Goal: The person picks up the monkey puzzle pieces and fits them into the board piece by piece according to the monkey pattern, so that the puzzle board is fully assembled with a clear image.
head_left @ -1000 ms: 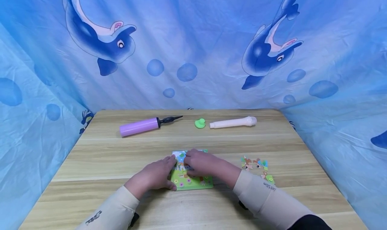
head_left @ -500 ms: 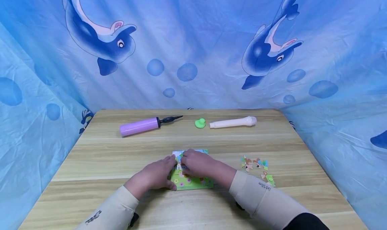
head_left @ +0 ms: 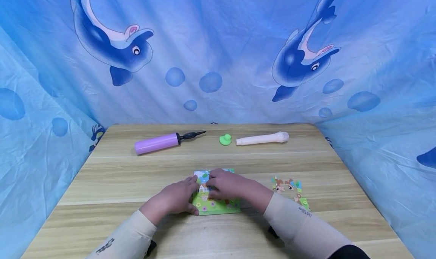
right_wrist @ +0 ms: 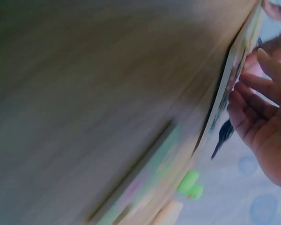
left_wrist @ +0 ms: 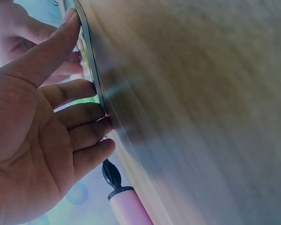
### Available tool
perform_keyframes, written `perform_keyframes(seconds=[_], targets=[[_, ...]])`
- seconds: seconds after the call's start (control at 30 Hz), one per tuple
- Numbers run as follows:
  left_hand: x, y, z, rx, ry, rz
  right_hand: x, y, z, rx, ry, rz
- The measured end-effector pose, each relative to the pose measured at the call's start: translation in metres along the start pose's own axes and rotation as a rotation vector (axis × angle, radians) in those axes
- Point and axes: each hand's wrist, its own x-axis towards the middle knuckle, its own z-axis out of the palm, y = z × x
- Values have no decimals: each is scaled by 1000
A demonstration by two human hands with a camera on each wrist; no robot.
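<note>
A colourful jigsaw puzzle board (head_left: 218,210) with a green flowered lower part lies flat in the middle of the table. My left hand (head_left: 178,196) rests along its left edge, fingertips at the upper side and thumb near the lower corner. In the left wrist view, the fingers (left_wrist: 84,115) touch the board's rim, fairly straight. Above the board's middle, my right hand (head_left: 229,185) bends over the picture and covers part of it. The right wrist view shows its fingertips (right_wrist: 234,96) right at the board's surface, with the thumb apart from them.
Several loose puzzle pieces (head_left: 304,202) lie to the right of the board, partly behind the right forearm. Along the back stand a purple hand pump (head_left: 157,143), a small green duck (head_left: 225,139) and a pale pink toy microphone (head_left: 262,138). A blue dolphin curtain (head_left: 211,43) surrounds the table.
My right hand shifted slightly left over the board, then back to the right. The left hand stays at the board's left edge.
</note>
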Motion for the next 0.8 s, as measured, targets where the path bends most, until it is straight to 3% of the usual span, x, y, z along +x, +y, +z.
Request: perform_keyframes(seconds=[0.17, 0.43, 0.63, 0.8], targets=[[1, 0, -1, -26, 6, -12, -29, 26, -11, 83, 77, 78], [-1, 2, -1, -57, 5, -46, -91, 74, -28, 39, 151, 261], [-1, 2, -1, -58, 9, -48, -128, 94, -21, 64, 65, 423], [-1, 2, 0, -57, 9, -47, -142, 101, -11, 118, -51, 555]])
